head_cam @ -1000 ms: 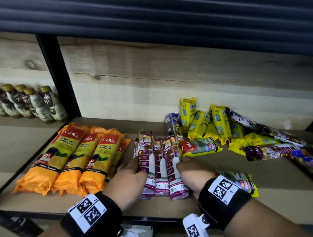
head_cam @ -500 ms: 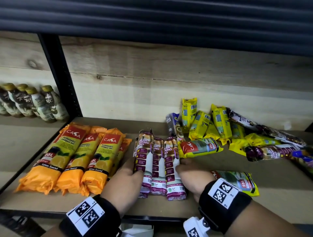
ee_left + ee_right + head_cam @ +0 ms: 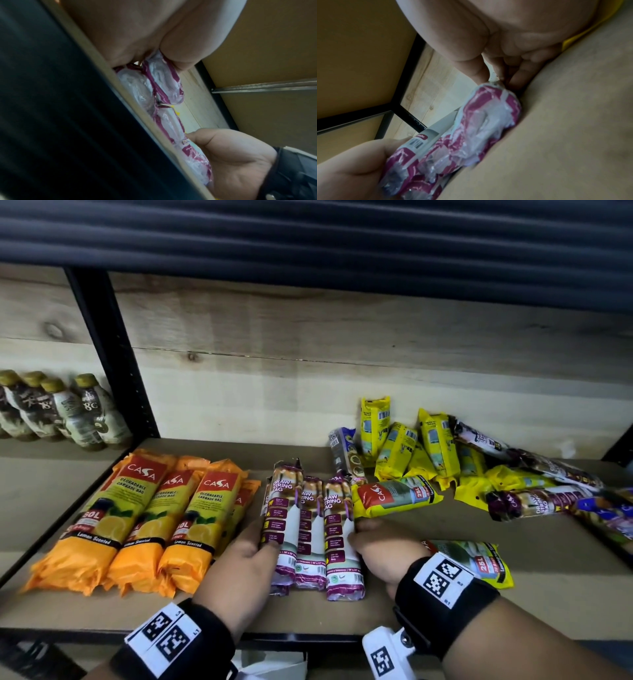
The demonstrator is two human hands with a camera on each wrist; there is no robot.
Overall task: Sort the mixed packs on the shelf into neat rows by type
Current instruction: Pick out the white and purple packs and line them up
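Where the wooden shelf board (image 3: pixel 445 607) carries the packs, three purple-and-white plastic drawstring-bag rolls (image 3: pixel 310 529) lying side by side near the front edge, long axes running front to back. Left hand (image 3: pixel 245 570) pressed against the outer side of the leftmost roll, thumb laid on its top; right hand (image 3: pixel 383 556) against the outer side of the rightmost roll, fingers (image 3: pixel 518 75) curled at the pack's edge, thumb on top. Rolls squeezed together between both hands, touching one another. To the left, a row of orange-and-yellow plastic garbage-bag packs (image 3: pixel 137 522), aligned and touching, just beside the purple rolls. Behind the right hand, a yellow pack with a red label (image 3: pixel 394 496) lying crosswise, touching the rightmost roll's far end. Another yellow 25L pack (image 3: pixel 476 559) flat beside the right wrist. Farther back and right, a loose heap of yellow packs (image 3: pixel 435 446) mixed with dark purple rolls (image 3: pixel 534 501), some leaning on the wooden back wall. In the neighbouring bay to the left, gold-capped bottles (image 3: pixel 65 412) standing grouped.
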